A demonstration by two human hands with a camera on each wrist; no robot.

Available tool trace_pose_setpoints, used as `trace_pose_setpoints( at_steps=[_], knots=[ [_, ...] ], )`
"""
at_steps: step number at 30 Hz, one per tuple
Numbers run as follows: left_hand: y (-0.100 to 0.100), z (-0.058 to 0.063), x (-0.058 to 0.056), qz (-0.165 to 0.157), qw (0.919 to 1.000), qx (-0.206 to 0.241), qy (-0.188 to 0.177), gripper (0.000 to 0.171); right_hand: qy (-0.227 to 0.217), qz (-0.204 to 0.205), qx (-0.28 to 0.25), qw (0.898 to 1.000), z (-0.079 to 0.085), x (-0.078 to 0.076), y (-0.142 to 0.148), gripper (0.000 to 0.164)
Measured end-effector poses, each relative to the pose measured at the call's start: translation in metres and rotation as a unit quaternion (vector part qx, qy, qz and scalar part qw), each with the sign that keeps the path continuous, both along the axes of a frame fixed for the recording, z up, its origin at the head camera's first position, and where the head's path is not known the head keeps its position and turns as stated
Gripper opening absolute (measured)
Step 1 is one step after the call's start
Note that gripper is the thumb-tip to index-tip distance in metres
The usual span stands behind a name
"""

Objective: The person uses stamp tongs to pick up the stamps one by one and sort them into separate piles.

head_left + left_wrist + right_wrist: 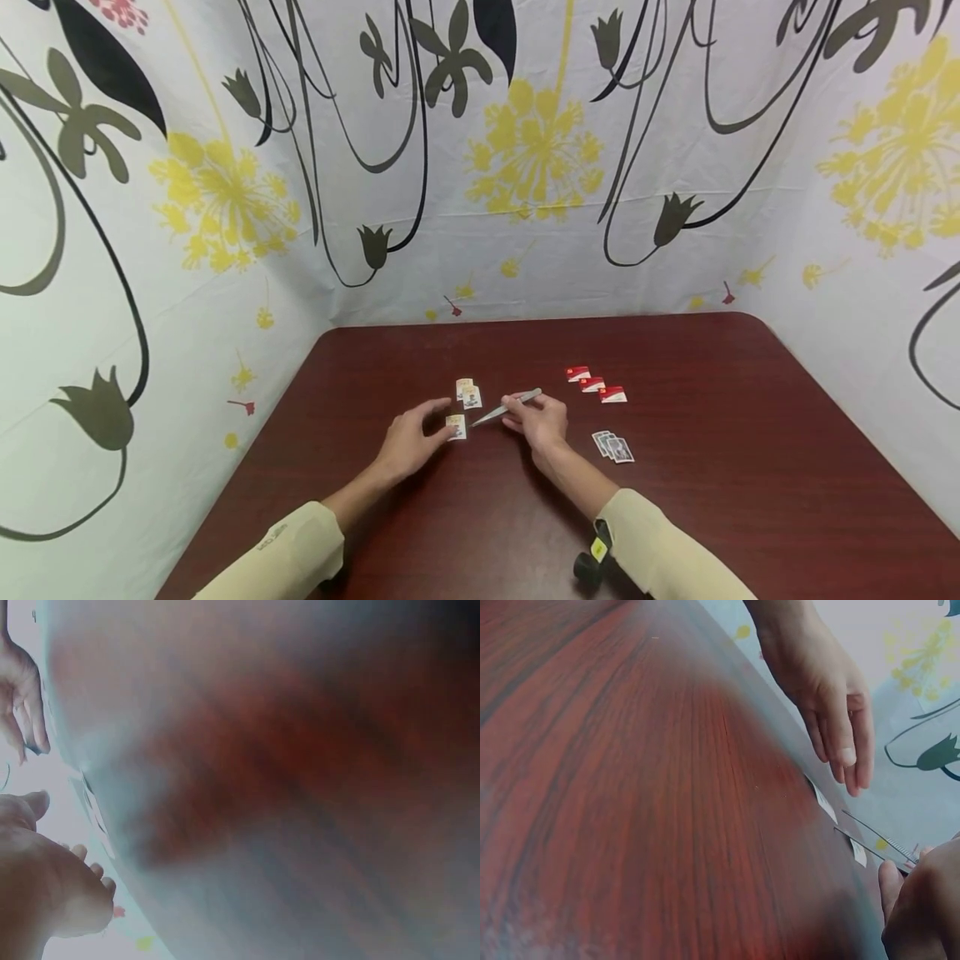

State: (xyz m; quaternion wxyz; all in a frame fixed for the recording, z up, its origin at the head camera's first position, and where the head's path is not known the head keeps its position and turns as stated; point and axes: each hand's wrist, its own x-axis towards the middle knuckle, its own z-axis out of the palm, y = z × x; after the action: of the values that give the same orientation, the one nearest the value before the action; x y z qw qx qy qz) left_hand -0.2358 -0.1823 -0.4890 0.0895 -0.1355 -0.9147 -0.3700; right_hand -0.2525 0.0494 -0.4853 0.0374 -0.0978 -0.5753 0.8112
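Note:
My right hand point(537, 421) pinches a pair of metal tweezers point(504, 407), whose tips point left toward a small pale printed card point(457, 427). In the right wrist view the two arms of the tweezers point(877, 844) stand apart with nothing visible between them. My left hand point(411, 437) is at the left of that card, its thumb at the card's edge; whether it touches cannot be told. Its fingers point(840, 735) reach down loosely in the right wrist view. Two similar cards point(471, 397) lie overlapping just beyond.
Three red-and-white cards point(592, 384) lie in a diagonal row at the back right. Several grey picture cards point(612, 447) overlap beside my right forearm. The dark red wooden table point(712, 517) meets patterned cloth walls point(480, 275) at its back and sides.

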Motion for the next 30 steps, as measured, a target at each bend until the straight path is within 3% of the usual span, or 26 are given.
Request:
trace_pose_setpoints(
  at_steps=[10, 16, 30],
  knots=[
    [0.007, -0.009, 0.016, -0.016, 0.9995, -0.012, -0.023, 0.059, 0.003, -0.011, -0.008, 1.000, -0.002, -0.007, -0.002, 0.015],
    [0.008, -0.014, 0.020, -0.009, 0.9996, -0.018, -0.020, 0.063, -0.003, -0.011, -0.006, 1.000, -0.003, -0.008, -0.004, 0.015],
    [0.009, -0.012, 0.026, -0.005, 0.9995, -0.026, -0.016, 0.063, -0.015, -0.016, -0.006, 1.000, 0.000, -0.012, -0.010, 0.015]
  ],
)
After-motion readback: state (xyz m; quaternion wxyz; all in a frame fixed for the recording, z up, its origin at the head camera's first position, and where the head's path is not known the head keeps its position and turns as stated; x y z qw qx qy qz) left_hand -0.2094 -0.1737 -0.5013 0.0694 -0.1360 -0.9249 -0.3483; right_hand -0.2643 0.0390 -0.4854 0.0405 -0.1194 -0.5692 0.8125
